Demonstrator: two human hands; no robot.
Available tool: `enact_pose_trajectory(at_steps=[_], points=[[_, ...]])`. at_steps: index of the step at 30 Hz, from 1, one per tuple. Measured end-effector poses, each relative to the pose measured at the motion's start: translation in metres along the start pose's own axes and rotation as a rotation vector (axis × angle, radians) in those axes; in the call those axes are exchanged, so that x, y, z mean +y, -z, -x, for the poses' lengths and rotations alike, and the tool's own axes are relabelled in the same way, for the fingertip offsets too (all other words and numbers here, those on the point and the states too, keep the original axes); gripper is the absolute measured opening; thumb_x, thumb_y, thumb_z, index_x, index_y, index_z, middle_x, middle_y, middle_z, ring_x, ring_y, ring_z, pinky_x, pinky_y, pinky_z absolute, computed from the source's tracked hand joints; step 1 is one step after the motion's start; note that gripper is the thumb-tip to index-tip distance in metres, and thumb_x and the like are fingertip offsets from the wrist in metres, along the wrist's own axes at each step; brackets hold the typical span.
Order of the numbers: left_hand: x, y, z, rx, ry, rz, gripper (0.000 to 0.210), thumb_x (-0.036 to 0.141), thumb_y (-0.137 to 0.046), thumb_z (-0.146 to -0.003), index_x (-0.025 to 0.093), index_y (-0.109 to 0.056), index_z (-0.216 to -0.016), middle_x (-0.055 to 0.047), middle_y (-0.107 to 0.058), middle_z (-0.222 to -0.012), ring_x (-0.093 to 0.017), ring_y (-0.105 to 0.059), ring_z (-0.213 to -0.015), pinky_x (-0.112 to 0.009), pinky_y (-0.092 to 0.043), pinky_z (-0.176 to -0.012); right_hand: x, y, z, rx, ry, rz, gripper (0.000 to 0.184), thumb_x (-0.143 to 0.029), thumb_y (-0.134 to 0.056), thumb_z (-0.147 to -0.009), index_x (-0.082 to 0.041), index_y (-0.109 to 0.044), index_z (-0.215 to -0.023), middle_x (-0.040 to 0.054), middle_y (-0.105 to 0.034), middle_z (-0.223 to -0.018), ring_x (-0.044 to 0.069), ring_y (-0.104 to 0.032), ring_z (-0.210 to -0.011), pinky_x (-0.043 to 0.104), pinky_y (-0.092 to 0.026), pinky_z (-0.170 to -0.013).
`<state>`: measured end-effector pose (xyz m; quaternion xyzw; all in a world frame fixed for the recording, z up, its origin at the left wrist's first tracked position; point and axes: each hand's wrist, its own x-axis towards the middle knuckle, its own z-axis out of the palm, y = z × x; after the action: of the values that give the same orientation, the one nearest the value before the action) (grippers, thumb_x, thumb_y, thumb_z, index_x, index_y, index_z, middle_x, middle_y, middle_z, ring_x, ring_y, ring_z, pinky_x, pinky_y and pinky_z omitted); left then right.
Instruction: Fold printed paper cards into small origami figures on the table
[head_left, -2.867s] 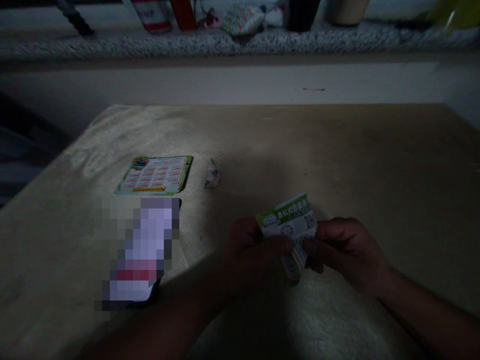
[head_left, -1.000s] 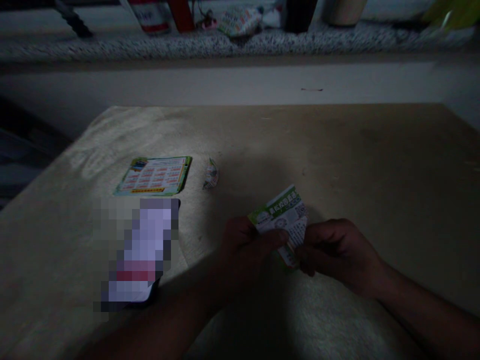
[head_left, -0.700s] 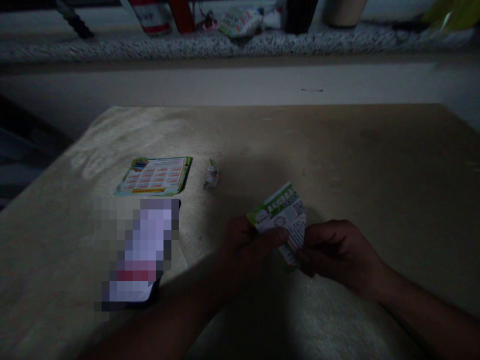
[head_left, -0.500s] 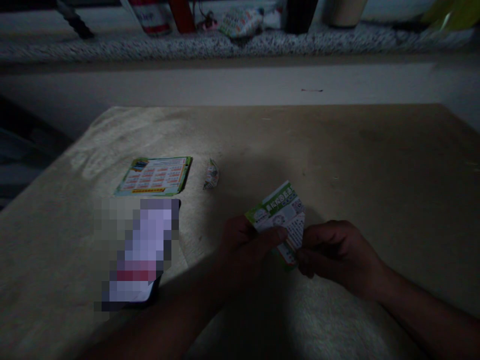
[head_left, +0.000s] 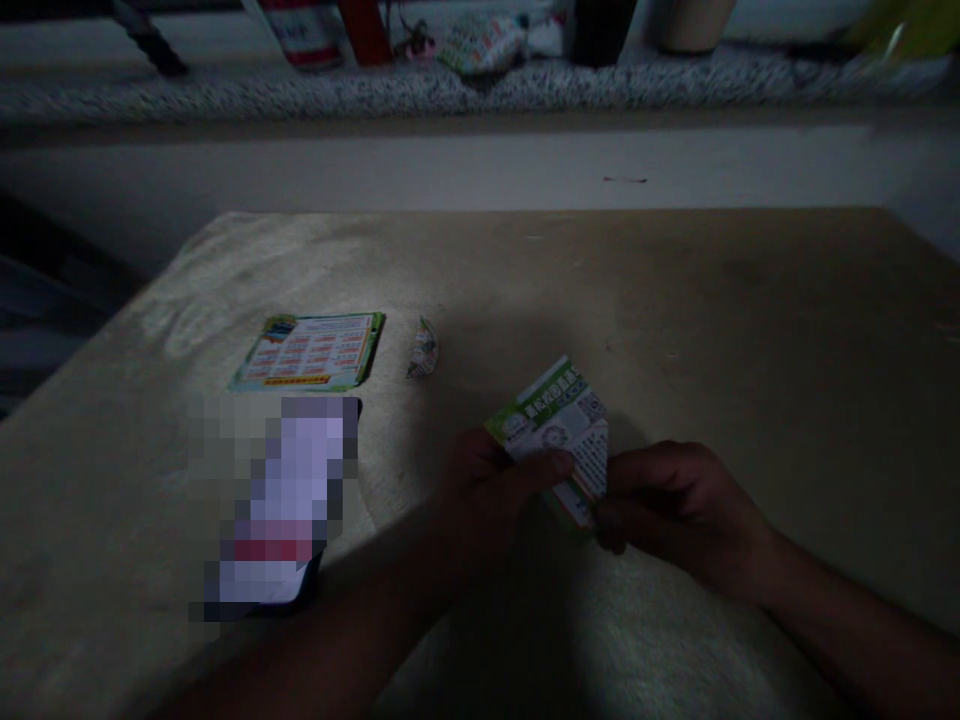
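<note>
A green and white printed card [head_left: 559, 430], with a folded corner at its right side, is held above the table between my two hands. My left hand [head_left: 499, 490] grips it from the left, thumb lying across the printed face and the other fingers hidden beneath. At the card's lower right edge, my right hand [head_left: 679, 510] pinches with thumb and fingertips. Left of my hands lies a small folded paper piece [head_left: 423, 350]. Beyond it rests a stack of similar printed cards [head_left: 311, 350], and nearer to me is a phone [head_left: 292, 500] with a blurred screen.
The pale table [head_left: 720, 300] ends at a white wall. Above runs a speckled stone ledge [head_left: 375, 92] bearing a red and white can [head_left: 304, 35], a red object [head_left: 366, 32], a patterned packet [head_left: 480, 45], a dark container [head_left: 602, 30] and a beige container [head_left: 696, 25].
The card has tilted and shifted very slightly to the left in my hands. Both hands keep nearly the same place and grip.
</note>
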<state>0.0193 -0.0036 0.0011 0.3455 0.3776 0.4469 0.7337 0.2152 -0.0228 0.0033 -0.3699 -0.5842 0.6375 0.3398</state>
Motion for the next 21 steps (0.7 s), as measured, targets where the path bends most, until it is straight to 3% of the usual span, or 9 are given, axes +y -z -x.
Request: enact_pose_trajectory(at_steps=[4,13,21], points=[[-0.0022,0.0004,-0.0023,-0.003,0.036,0.035,0.007,0.016,-0.079,-0.078,0.019,-0.082,-0.083,0.001,-0.08,-0.078,-0.014,-0.073,-0.067,-0.022,-0.061,-0.066,-0.0033,0.0012,-0.0003,-0.002,0.08,0.021,0.012,-0.015,-0.071,-0.089,-0.015,-0.074,-0.077,-0.0029,-0.063,-0.064,0.006,-0.051,-0.058,0.017,-0.041,-0.054],[0.0008,0.0012,-0.0014,-0.056,0.07,-0.005,0.009,0.016,-0.08,-0.072,0.016,-0.081,-0.08,-0.002,-0.08,-0.078,-0.016,-0.073,-0.07,-0.023,-0.059,-0.067,0.004,-0.0006,-0.0016,0.012,0.091,0.02,0.009,-0.015,-0.068,-0.092,-0.016,-0.076,-0.09,0.0028,-0.072,-0.081,0.013,-0.065,-0.074,0.023,-0.052,-0.067],[-0.0012,-0.0025,-0.0075,-0.139,0.234,0.133,0.013,0.016,-0.082,-0.064,0.012,-0.081,-0.076,-0.007,-0.079,-0.072,-0.016,-0.071,-0.059,-0.025,-0.059,-0.06,-0.0011,0.0003,-0.001,0.03,0.277,0.196,0.012,-0.014,-0.068,-0.092,-0.016,-0.077,-0.084,0.0024,-0.071,-0.07,0.012,-0.064,-0.06,0.024,-0.05,-0.056]])
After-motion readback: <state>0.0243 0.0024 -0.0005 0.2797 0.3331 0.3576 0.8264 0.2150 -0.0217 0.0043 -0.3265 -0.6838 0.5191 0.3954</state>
